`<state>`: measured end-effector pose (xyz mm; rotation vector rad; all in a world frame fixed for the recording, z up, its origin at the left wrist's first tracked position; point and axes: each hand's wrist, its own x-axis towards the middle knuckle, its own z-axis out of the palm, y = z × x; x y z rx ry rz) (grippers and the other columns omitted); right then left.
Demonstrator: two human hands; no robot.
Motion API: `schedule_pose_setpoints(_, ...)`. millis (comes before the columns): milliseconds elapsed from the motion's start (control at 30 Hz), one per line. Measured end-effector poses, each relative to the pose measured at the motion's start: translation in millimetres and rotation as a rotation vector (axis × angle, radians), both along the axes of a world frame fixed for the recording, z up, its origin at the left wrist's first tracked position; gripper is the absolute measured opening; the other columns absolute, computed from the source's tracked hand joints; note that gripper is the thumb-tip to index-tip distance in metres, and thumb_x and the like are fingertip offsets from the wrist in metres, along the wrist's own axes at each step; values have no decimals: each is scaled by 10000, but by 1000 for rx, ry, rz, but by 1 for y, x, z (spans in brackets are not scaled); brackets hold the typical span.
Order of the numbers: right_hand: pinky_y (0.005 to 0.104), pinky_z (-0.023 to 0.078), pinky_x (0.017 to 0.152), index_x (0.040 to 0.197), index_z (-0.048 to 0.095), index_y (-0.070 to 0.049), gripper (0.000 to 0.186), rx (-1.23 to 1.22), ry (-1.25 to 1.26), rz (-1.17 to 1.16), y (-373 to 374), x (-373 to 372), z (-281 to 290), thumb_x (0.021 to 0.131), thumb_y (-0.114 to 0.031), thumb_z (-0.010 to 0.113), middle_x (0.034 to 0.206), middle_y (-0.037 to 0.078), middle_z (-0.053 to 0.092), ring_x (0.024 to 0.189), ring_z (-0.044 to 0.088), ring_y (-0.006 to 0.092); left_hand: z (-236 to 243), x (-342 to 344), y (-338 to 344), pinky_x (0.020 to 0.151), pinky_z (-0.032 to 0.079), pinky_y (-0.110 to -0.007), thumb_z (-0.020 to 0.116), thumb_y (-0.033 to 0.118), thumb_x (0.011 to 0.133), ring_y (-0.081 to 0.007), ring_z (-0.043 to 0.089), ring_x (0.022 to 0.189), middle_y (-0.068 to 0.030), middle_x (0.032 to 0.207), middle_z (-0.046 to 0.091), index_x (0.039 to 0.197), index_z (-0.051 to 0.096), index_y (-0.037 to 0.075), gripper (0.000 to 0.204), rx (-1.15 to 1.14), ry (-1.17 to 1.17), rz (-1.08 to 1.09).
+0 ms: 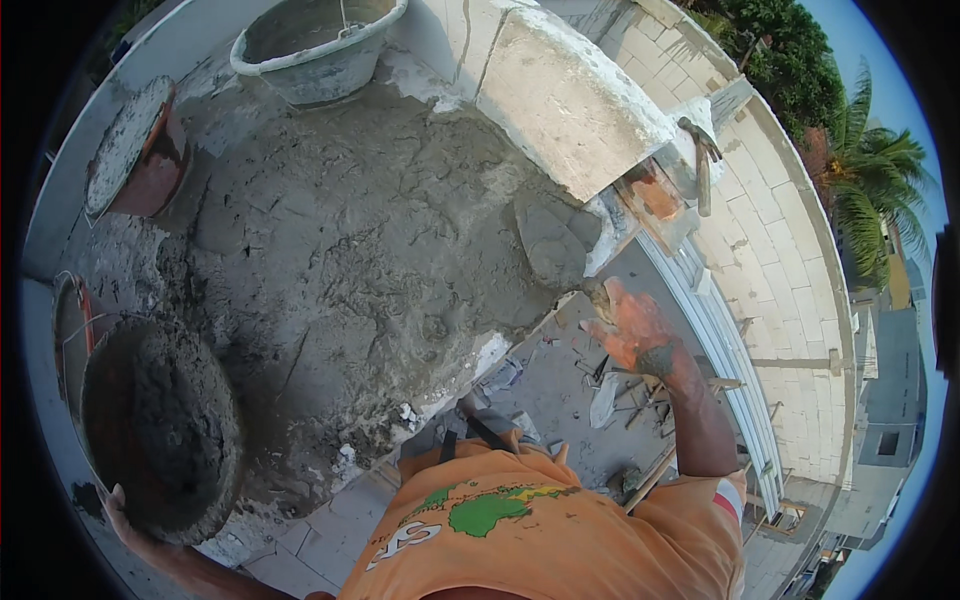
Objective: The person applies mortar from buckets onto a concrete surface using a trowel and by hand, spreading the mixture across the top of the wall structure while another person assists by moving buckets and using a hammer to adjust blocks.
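Observation:
Wet grey mortar (350, 230) lies spread in an uneven layer over the raised slab. My right hand (635, 325), smeared with cement, is closed around the handle of a trowel (552, 240). The mortar-coated trowel blade rests flat at the right side of the layer. At the lower left, my left hand (118, 515) grips the outer side of a round bucket (215, 400) near its rim. That bucket is caked with mortar, and its mouth faces me. Part of the left hand's fingers is hidden by the bucket.
A large basin (320, 75) stands at the back, and a tilted reddish bucket (150, 165) at the far left. Another bucket (70, 335) is behind mine. A hammer (703, 165) hangs by the pale block wall (770, 230). Below the slab edge, tools and debris litter a lower floor (570, 370).

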<state>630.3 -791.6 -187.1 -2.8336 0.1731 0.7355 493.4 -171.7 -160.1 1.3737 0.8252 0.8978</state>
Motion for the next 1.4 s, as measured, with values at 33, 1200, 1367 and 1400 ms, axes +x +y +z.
schedule_pose_setpoints(33, 503, 492, 817, 1143, 485, 40, 569, 8, -30, 11, 2, 8, 3, 881, -431, 669, 924, 246, 628, 934, 618, 423, -2, -2, 0, 968, 445, -384, 594, 303, 913, -248, 568, 1103, -128, 1156, 598, 1195, 600, -36, 441, -3, -7, -17)
schedule_pose_setpoints(1200, 503, 534, 700, 968, 457, 39, 283, 11, -124, 487, 81, 54, 3, 876, -135, 660, 785, 248, 641, 814, 675, 431, -3, 1, 2, 891, 475, -326, 558, 287, 949, -177, 607, 997, -81, 1062, 630, 1195, 590, -9, 386, 26, -56, -69)
schedule_pose_setpoints(1367, 500, 537, 784, 951, 495, 50, 229, -127, -203, 434, 81, 105, 3, 860, -94, 648, 857, 253, 669, 905, 675, 432, 17, 10, -33, 919, 469, -328, 542, 258, 938, -183, 604, 1026, -93, 1105, 621, 1272, 553, -11, 429, 43, -20, -118)
schedule_pose_setpoints(1400, 502, 530, 810, 969, 508, 45, 238, -206, -175, 355, 77, 120, 3, 855, -101, 657, 896, 258, 674, 933, 669, 436, 15, 14, -33, 917, 463, -323, 560, 224, 917, -184, 599, 1013, -96, 1097, 618, 1274, 549, -24, 435, 20, -39, -146)
